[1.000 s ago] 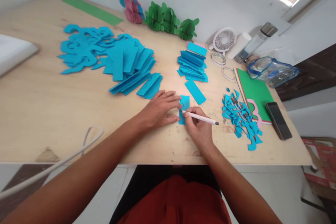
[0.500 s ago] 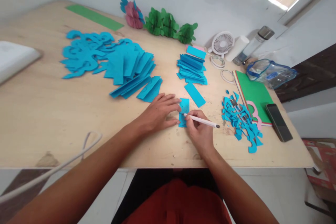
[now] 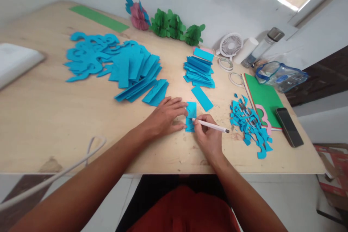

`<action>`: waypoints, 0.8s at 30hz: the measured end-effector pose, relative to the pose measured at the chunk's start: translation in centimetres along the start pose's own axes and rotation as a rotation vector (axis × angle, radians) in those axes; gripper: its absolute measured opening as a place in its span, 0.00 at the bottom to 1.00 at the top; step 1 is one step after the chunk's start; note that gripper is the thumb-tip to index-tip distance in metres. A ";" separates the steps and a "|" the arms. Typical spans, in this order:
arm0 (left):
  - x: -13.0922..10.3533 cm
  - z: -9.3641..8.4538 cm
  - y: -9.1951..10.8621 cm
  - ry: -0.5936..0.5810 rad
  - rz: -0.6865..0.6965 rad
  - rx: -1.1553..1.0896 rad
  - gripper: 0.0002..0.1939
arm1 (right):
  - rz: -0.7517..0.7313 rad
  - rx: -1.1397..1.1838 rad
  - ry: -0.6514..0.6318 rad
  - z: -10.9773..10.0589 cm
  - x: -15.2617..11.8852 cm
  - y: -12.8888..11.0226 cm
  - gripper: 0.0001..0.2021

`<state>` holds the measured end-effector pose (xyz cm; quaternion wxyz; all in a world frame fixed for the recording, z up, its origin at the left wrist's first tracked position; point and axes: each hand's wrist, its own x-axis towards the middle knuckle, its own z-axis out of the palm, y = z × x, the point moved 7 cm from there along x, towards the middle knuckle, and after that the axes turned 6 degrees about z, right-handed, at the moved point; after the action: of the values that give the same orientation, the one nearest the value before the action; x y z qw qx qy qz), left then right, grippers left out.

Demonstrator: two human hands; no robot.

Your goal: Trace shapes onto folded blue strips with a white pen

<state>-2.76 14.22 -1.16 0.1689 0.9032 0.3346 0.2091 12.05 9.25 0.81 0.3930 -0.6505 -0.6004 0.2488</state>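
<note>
A small blue paper piece [image 3: 191, 108] with a curved line drawn on it lies flat on the table in front of me. My left hand [image 3: 168, 117] rests at its left edge, fingers apart, fingertips touching the paper. My right hand [image 3: 209, 136] is closed around a white pen [image 3: 212, 125], whose tip meets the paper near its middle. Just beyond lies a single blue strip [image 3: 202, 98]. To the left of it, folded blue papers with drawn curves [image 3: 156, 92] sit close to my left fingers.
Cut blue shapes [image 3: 88, 56] are heaped left; a stack of blue strips [image 3: 199, 72] stands behind. Blue scraps [image 3: 248, 121], a green folder [image 3: 263, 98] and a phone [image 3: 289, 127] lie right. Along the wall are green paper ornaments [image 3: 163, 23], a fan [image 3: 231, 45] and a bottle [image 3: 262, 47].
Very little differs. The pen and right hand have shifted slightly to the right, and the whole view has drifted a few pixels; the left hand stays on the paper.
</note>
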 end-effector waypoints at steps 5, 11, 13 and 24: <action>0.0 -0.1 0.2 0.002 0.003 -0.002 0.13 | 0.001 0.001 0.004 0.0 0.0 0.0 0.04; 0.0 -0.2 0.3 0.012 0.013 0.008 0.15 | 0.003 0.003 -0.001 0.1 0.0 0.3 0.04; 0.0 -0.1 0.3 0.003 0.013 0.018 0.15 | 0.004 0.001 0.003 0.1 0.0 0.4 0.04; 0.0 -0.1 0.3 -0.003 0.013 0.011 0.17 | 0.007 -0.032 0.014 -0.3 -0.2 -0.1 0.04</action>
<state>-2.66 14.01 -0.92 0.1630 0.9067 0.3293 0.2068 12.17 9.03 1.03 0.3859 -0.6604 -0.5994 0.2359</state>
